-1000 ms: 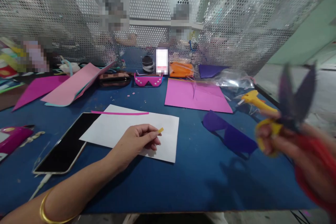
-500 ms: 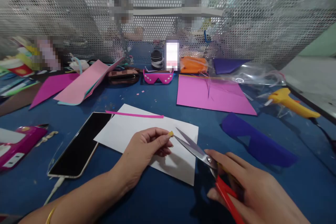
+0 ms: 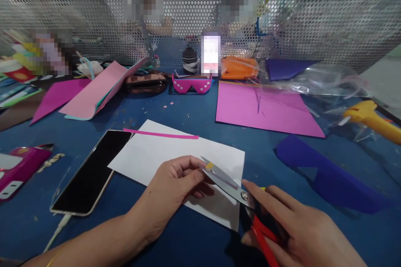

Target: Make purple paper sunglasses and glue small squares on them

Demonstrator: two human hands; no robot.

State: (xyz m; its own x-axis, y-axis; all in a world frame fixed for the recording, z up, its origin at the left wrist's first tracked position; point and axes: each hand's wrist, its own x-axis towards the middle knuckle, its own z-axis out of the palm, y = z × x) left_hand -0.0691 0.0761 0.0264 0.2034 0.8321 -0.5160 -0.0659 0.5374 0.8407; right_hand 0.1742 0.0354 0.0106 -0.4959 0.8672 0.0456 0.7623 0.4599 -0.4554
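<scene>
My left hand point(image 3: 181, 183) is closed in a pinch above a white sheet of paper point(image 3: 169, 150). A small yellow piece point(image 3: 209, 167) shows just past its fingertips, between the scissor blades; I cannot tell its material. My right hand point(image 3: 297, 221) grips the scissors point(image 3: 232, 187) by their red handles. Their blades are slightly apart and reach to my left fingertips. A narrow pink strip point(image 3: 163, 134) lies across the top of the white sheet.
Left lies a phone point(image 3: 94, 171) on a cable, beside a magenta device point(image 3: 21, 171). A purple cut-out point(image 3: 328, 175), a yellow glue gun point(image 3: 369, 119) and a pink sheet point(image 3: 266, 110) lie right. Pink glasses point(image 3: 192, 85) stand behind; people sit beyond the mesh point(image 3: 188, 21).
The scissors have moved left, so their blades now lie around the yellow piece at my left fingertips. The view has shifted slightly.
</scene>
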